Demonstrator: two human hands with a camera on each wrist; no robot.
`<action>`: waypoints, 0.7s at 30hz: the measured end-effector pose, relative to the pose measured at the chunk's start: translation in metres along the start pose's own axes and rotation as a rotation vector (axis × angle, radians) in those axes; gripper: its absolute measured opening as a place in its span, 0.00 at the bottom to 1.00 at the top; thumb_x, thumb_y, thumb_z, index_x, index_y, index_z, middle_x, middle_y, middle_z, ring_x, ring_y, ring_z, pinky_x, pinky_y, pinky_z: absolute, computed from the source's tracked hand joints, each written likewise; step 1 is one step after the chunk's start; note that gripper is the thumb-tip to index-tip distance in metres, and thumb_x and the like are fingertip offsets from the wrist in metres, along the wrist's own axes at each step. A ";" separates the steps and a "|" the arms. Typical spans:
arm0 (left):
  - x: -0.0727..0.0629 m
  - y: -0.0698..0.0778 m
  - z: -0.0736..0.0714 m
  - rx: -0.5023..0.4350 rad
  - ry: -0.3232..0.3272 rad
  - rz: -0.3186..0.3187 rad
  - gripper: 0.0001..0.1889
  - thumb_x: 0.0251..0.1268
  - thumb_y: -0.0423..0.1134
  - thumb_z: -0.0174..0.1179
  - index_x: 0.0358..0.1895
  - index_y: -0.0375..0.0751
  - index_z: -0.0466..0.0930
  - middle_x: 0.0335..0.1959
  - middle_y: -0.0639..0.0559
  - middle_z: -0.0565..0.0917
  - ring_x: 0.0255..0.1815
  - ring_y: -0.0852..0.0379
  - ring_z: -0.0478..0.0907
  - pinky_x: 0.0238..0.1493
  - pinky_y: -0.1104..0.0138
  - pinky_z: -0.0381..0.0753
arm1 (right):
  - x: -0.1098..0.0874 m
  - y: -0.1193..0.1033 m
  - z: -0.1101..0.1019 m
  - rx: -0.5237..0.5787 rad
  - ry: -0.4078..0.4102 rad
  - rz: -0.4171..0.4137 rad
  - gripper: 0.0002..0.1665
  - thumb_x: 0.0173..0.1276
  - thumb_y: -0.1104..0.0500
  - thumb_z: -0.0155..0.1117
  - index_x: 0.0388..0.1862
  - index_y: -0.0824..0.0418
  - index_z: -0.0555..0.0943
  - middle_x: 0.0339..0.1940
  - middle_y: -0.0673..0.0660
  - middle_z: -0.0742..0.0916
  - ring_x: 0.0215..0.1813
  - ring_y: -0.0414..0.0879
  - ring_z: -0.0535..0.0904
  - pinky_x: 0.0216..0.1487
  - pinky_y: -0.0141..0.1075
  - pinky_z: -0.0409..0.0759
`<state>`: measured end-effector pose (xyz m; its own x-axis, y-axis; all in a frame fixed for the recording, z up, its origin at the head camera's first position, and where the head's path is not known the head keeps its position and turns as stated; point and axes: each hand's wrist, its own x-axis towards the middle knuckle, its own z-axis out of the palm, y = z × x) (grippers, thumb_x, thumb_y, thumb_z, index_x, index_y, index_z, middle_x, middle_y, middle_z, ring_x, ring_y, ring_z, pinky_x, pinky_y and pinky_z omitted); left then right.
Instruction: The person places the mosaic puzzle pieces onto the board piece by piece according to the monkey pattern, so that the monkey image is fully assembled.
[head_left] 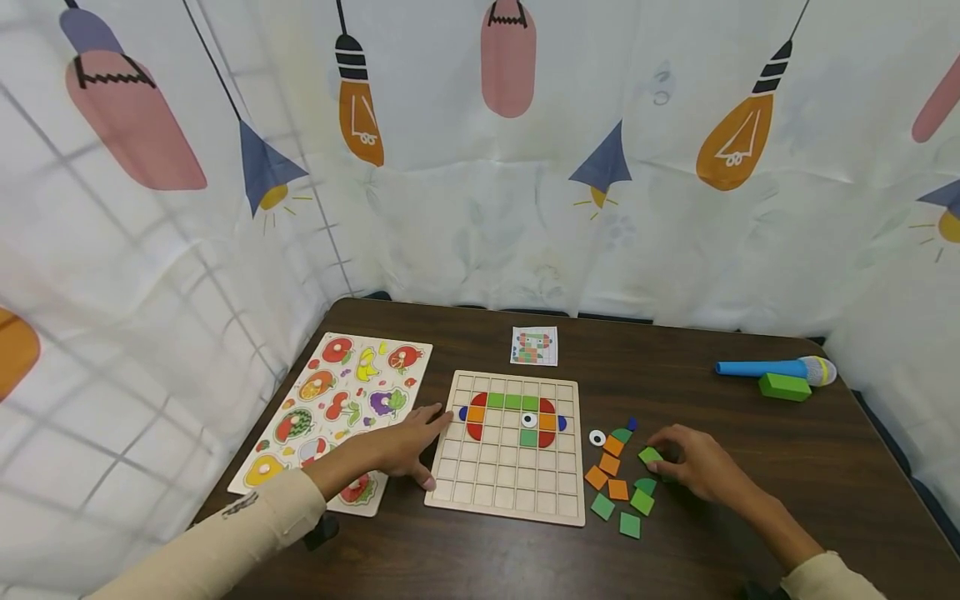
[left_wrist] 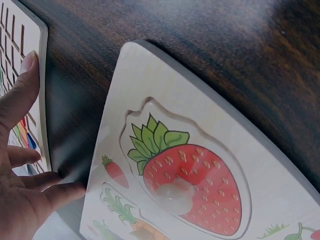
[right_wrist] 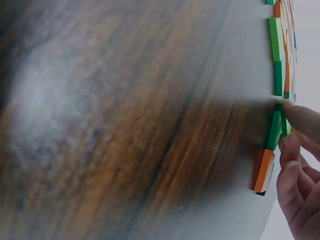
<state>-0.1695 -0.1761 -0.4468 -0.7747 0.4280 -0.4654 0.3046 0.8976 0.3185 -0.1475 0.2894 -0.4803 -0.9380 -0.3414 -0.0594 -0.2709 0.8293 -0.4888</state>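
A wooden grid board (head_left: 504, 487) lies on the table, with red, green, orange and blue pieces and one eye tile forming part of a figure in its upper rows. My left hand (head_left: 408, 446) spreads its fingers along the board's left edge, thumb at the lower left rim. Beyond the board's right side, my right hand (head_left: 697, 465) pinches a light green square tile (head_left: 649, 455) between thumb and fingertips. Loose tiles lie between that hand and the board: orange squares (head_left: 609, 463), green squares (head_left: 630, 525), a blue piece (head_left: 632, 424) and a round eye tile (head_left: 597, 437).
A fruit puzzle board (head_left: 352, 350) lies to the left, under my left forearm. The small picture card (head_left: 534, 346) sits behind the grid board. At the back right are a blue toy microphone (head_left: 757, 367) and a green block (head_left: 784, 387). A printed curtain surrounds the table.
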 end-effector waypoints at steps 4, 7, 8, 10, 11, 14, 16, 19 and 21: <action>0.000 0.000 0.000 -0.001 0.001 0.002 0.56 0.52 0.52 0.76 0.81 0.46 0.50 0.82 0.39 0.49 0.82 0.38 0.46 0.74 0.43 0.63 | 0.002 -0.001 0.000 0.030 -0.017 -0.023 0.16 0.64 0.55 0.74 0.48 0.53 0.81 0.42 0.48 0.85 0.37 0.36 0.76 0.36 0.33 0.75; 0.001 0.000 0.001 -0.002 0.000 0.003 0.56 0.51 0.52 0.76 0.81 0.45 0.51 0.82 0.39 0.49 0.82 0.38 0.46 0.74 0.43 0.62 | 0.004 -0.001 -0.001 0.065 -0.020 -0.067 0.15 0.67 0.57 0.71 0.50 0.53 0.79 0.40 0.46 0.84 0.37 0.33 0.75 0.35 0.32 0.75; 0.001 0.000 0.001 -0.002 0.000 0.003 0.56 0.51 0.52 0.76 0.81 0.45 0.51 0.82 0.39 0.49 0.82 0.38 0.46 0.74 0.43 0.62 | 0.006 -0.002 -0.001 0.080 -0.018 -0.083 0.15 0.68 0.57 0.70 0.51 0.53 0.78 0.39 0.46 0.84 0.37 0.32 0.75 0.35 0.32 0.75; 0.001 0.000 0.001 0.001 0.000 0.003 0.56 0.51 0.52 0.76 0.81 0.45 0.51 0.82 0.39 0.49 0.82 0.38 0.46 0.74 0.44 0.62 | 0.008 -0.005 -0.002 0.102 -0.010 -0.107 0.15 0.70 0.57 0.68 0.53 0.54 0.79 0.39 0.46 0.84 0.36 0.32 0.75 0.34 0.31 0.75; 0.001 0.000 0.002 0.002 0.001 0.003 0.56 0.51 0.52 0.76 0.81 0.45 0.51 0.82 0.40 0.49 0.82 0.38 0.46 0.74 0.44 0.62 | 0.010 -0.007 -0.002 0.113 -0.006 -0.114 0.15 0.70 0.56 0.68 0.54 0.55 0.79 0.39 0.45 0.84 0.37 0.31 0.76 0.34 0.31 0.75; 0.001 -0.001 0.002 0.005 0.002 0.001 0.56 0.51 0.52 0.76 0.81 0.45 0.51 0.82 0.39 0.49 0.82 0.39 0.46 0.74 0.44 0.62 | 0.017 -0.018 -0.002 0.156 -0.021 -0.151 0.16 0.72 0.55 0.66 0.56 0.56 0.80 0.38 0.46 0.84 0.33 0.33 0.74 0.31 0.31 0.74; 0.001 -0.001 0.003 0.007 0.003 -0.001 0.56 0.51 0.52 0.76 0.81 0.45 0.51 0.82 0.39 0.49 0.82 0.39 0.46 0.74 0.44 0.62 | 0.022 -0.027 0.002 0.205 -0.042 -0.185 0.15 0.73 0.54 0.65 0.55 0.58 0.81 0.35 0.46 0.82 0.29 0.33 0.73 0.28 0.30 0.74; 0.001 -0.001 0.002 0.008 0.002 -0.004 0.57 0.51 0.53 0.76 0.81 0.46 0.51 0.82 0.39 0.49 0.82 0.38 0.46 0.74 0.43 0.62 | 0.032 -0.042 0.010 0.291 -0.075 -0.233 0.15 0.72 0.54 0.66 0.53 0.59 0.80 0.32 0.48 0.78 0.23 0.33 0.70 0.24 0.30 0.72; 0.001 0.000 0.001 0.010 0.002 -0.006 0.57 0.51 0.53 0.76 0.81 0.46 0.51 0.82 0.40 0.49 0.82 0.38 0.46 0.74 0.43 0.62 | 0.040 -0.052 0.018 0.331 -0.082 -0.256 0.16 0.70 0.53 0.68 0.52 0.59 0.81 0.31 0.48 0.78 0.21 0.33 0.69 0.23 0.29 0.71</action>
<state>-0.1699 -0.1759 -0.4487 -0.7775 0.4224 -0.4659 0.3051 0.9012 0.3078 -0.1670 0.2247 -0.4727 -0.8258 -0.5627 0.0378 -0.3961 0.5310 -0.7491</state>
